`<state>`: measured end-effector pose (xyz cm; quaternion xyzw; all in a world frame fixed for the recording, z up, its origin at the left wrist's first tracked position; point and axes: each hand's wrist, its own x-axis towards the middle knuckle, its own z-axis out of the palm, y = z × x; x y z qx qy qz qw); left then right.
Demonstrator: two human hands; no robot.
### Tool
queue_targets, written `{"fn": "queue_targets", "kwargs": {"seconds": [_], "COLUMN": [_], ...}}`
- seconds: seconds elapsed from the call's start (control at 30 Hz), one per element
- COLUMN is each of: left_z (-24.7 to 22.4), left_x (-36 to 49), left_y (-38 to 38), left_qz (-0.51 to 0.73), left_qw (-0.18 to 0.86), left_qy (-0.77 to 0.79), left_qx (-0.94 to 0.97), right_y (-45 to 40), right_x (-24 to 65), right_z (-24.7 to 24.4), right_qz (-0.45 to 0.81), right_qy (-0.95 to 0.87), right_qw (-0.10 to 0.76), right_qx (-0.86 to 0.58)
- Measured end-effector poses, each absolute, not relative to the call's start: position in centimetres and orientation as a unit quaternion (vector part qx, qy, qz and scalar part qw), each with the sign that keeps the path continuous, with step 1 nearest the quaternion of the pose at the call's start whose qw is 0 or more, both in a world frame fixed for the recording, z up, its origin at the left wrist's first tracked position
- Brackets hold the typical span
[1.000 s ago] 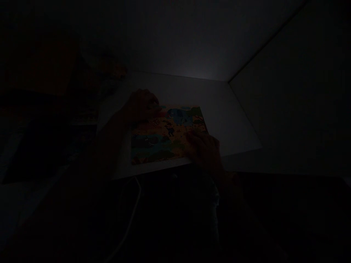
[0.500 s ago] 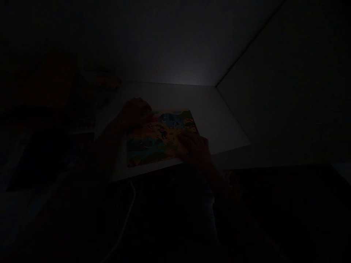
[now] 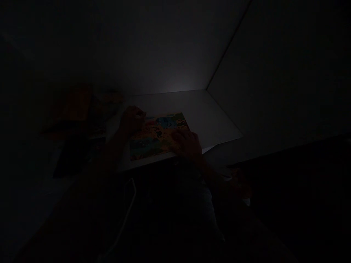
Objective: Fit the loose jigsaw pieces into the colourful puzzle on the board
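The picture is very dark. A flat board with a colourful animal picture [image 3: 159, 133] lies on the white table, with a blue animal near its upper edge and green and orange ground around it. My right hand [image 3: 188, 141] rests on the board's right side, palm down, fingers stretched out over the print. Beside the upper left corner of the board is my left hand [image 3: 134, 117], its fingers curled together. A small pale spot shows at those fingertips; whether it is an object is too dim to tell.
The white table [image 3: 210, 115] meets walls at the back and on the right. Left of my left arm, an orange thing [image 3: 79, 102] and a dark flat thing [image 3: 72, 155] are dimly visible. A pale cable [image 3: 131, 201] hangs below the table's front edge.
My left hand has drawn back leftward from the board's upper part, fingers now curled. My right hand stays on the board's right side. The whole view has shifted slightly.
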<state>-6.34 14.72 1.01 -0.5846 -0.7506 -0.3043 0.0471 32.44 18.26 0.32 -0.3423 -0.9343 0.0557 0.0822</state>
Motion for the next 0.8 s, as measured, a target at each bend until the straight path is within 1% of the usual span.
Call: {"fn": "queue_targets", "kwargs": {"seconds": [0.1,0.23,0.3,0.47,0.6,0.8], "left_z": [1.7,1.9,1.3,-0.5,-0.8,-0.1], "left_x": [-5.7,-3.3,-1.5,2.3,4.2,6.1], "left_y": [13.9,11.1,8.9,2.3,-1.7,-2.9], "left_qz": [-0.286,-0.226,-0.217,-0.2,-0.16,-0.133], "left_qw": [0.068,0.043,0.036,0.006,-0.011,-0.009], "left_qy": [-0.76,-0.753,-0.751,-0.766,-0.794,-0.812], "left_qx": [-0.579,-0.616,-0.623,-0.611,-0.586,-0.568], "right_y": [18.3,18.8,19.0,19.3,19.3,19.1], "right_x": [32.3,32.1,32.0,31.9,32.1,32.1], "right_z": [0.0,-0.7,-1.1,-1.6,-1.2,-0.5], "right_qz": [0.054,0.068,0.065,0.052,0.079,0.104], "right_qy": [-0.936,-0.945,-0.945,-0.953,-0.956,-0.951], "right_qw": [0.102,0.128,0.134,0.117,0.112,0.134], "right_qx": [-0.332,-0.293,-0.292,-0.276,-0.259,-0.259]}}
